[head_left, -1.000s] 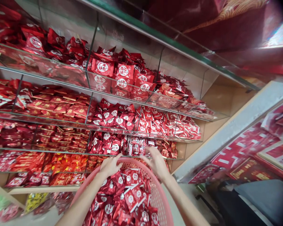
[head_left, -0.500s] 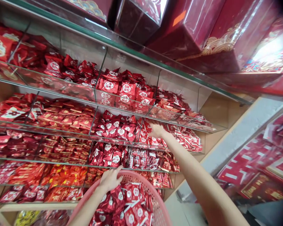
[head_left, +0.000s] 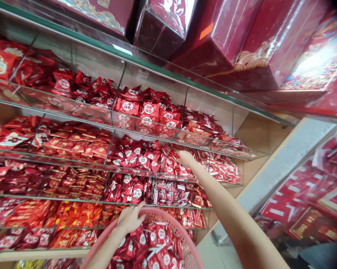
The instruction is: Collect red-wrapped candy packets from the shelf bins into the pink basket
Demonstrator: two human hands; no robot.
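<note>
My left hand [head_left: 130, 218] is at the far left rim of a pink plastic basket [head_left: 189, 239], its thumb on the inner side and its fingers over the rim. Inside the basket lies a pile of small red packets [head_left: 160, 250] with white print. My right hand [head_left: 184, 157] reaches under a glass shelf into a compartment of red-and-white packets [head_left: 171, 166]. Its fingers curl down among them, and the fingertips are hidden, so what they hold cannot be made out. Dark red packets [head_left: 143, 158] fill the compartment to its left.
Tiered glass shelves [head_left: 81, 116] with upright dividers hold red, orange and gold packets. Large dark red gift boxes [head_left: 219, 41] stand on the top glass shelf overhead. On the right are a wooden side panel [head_left: 265, 149] and hanging red goods [head_left: 291, 194].
The view has shifted slightly, so the lower shelves and basket sit a little lower in the picture. My right hand has sunk slightly deeper among the packets; my left hand stays at the rim.
</note>
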